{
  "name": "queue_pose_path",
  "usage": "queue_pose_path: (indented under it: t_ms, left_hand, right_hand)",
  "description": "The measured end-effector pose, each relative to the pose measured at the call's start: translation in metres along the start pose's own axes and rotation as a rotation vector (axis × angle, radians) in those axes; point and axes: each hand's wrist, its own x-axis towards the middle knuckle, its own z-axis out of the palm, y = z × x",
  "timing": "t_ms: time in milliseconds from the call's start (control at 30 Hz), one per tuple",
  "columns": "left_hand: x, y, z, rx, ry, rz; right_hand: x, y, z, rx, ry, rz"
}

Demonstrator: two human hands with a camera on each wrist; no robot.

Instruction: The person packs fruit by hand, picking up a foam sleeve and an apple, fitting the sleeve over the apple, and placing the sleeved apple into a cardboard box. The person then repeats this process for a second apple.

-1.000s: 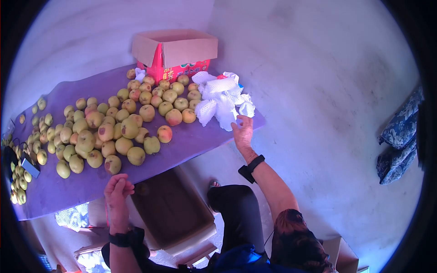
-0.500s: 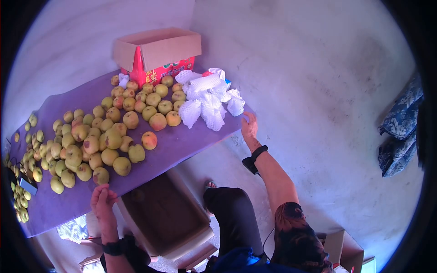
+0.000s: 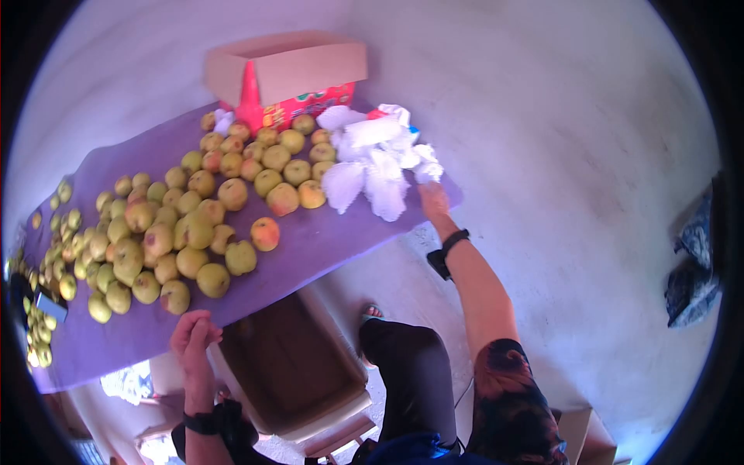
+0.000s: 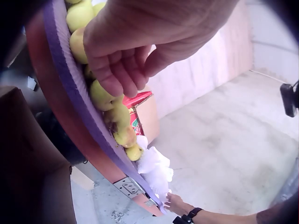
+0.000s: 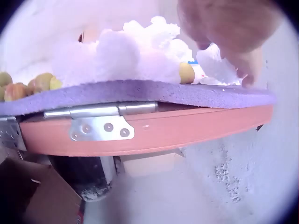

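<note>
White foam net sleeves (image 3: 380,155) lie in a loose heap at the right end of the purple-covered table (image 3: 310,248). My right hand (image 3: 436,203) is at the heap's right side, its thumb and fingers around one foam net sleeve (image 5: 217,67) in the right wrist view. Many yellow-green apples (image 3: 159,239), some with brown spots, spread across the table to the left. My left hand (image 3: 195,337) hovers by the front edge near the closest apples, fingers loosely curled with nothing in them, as the left wrist view also shows.
A red printed carton (image 3: 306,101) with raised flaps stands at the table's back. Below the front edge sits an open brown cardboard box (image 3: 291,372). A small grey device (image 3: 51,307) lies among apples at far left. Dark patterned cloth (image 3: 692,271) hangs at right.
My right hand first moves down and right off the front of the heap, then comes in to the foam net sleeve at its right side. The left hand stays near the front edge.
</note>
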Motion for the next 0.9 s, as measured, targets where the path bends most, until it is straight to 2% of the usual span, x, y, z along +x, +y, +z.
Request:
queue_pose_path:
  t_ms: [67, 100, 133, 200, 267, 367, 467, 533, 567, 633, 667, 700, 767, 867, 900]
  left_hand:
    - [-0.007, 0.01, 0.003, 0.037, 0.008, -0.017]
    - [-0.009, 0.012, 0.004, 0.045, 0.006, -0.015]
    - [-0.011, 0.012, 0.003, 0.042, -0.014, -0.001]
    - [-0.012, 0.013, 0.002, 0.038, -0.015, 0.015]
    - [-0.016, 0.013, 0.002, 0.058, -0.054, 0.067]
    - [-0.03, 0.019, 0.01, 0.123, -0.109, 0.085]
    - [-0.043, 0.016, 0.018, 0.169, -0.147, 0.104]
    - [-0.049, 0.019, 0.02, 0.277, -0.221, 0.191]
    - [-0.051, 0.02, 0.021, 0.272, -0.216, 0.192]
    - [-0.053, 0.022, 0.024, 0.47, -0.254, 0.34]
    - [-0.055, 0.024, 0.024, 0.583, -0.257, 0.337]
    - [-0.054, 0.021, 0.02, 0.581, -0.247, 0.33]
    - [-0.051, 0.007, 0.013, 0.747, -0.179, 0.43]
    - [-0.047, -0.003, -0.007, 0.828, -0.182, 0.326]
    - [-0.048, -0.002, -0.009, 0.826, -0.181, 0.319]
  right_hand:
    - [0.005, 0.019, -0.001, 0.19, 0.193, -0.043]
    - [-0.007, 0.014, -0.015, 0.333, 0.263, -0.131]
    - [-0.024, 0.0, -0.026, 0.533, 0.363, -0.176]
    - [-0.073, -0.044, -0.061, 0.654, 0.407, -0.398]
    - [-0.129, -0.091, -0.096, 0.633, 0.261, -0.537]
    - [-0.205, -0.147, -0.123, 0.441, -0.001, -0.812]
    - [-0.262, -0.192, -0.114, 0.344, -0.238, -1.141]
    - [-0.295, -0.208, -0.095, 0.261, -0.321, -1.228]
    - [-0.308, -0.214, -0.084, 0.258, -0.324, -1.234]
    - [-0.329, -0.223, -0.062, 0.281, -0.404, -1.258]
    - [-0.335, -0.229, -0.057, 0.281, -0.412, -1.265]
    - [-0.341, -0.234, -0.052, 0.301, -0.439, -1.24]
    - [-0.35, -0.238, -0.043, 0.318, -0.487, -1.215]
    - [-0.355, -0.245, -0.029, 0.414, -0.493, -1.143]
    - [-0.357, -0.245, -0.024, 0.44, -0.473, -1.055]
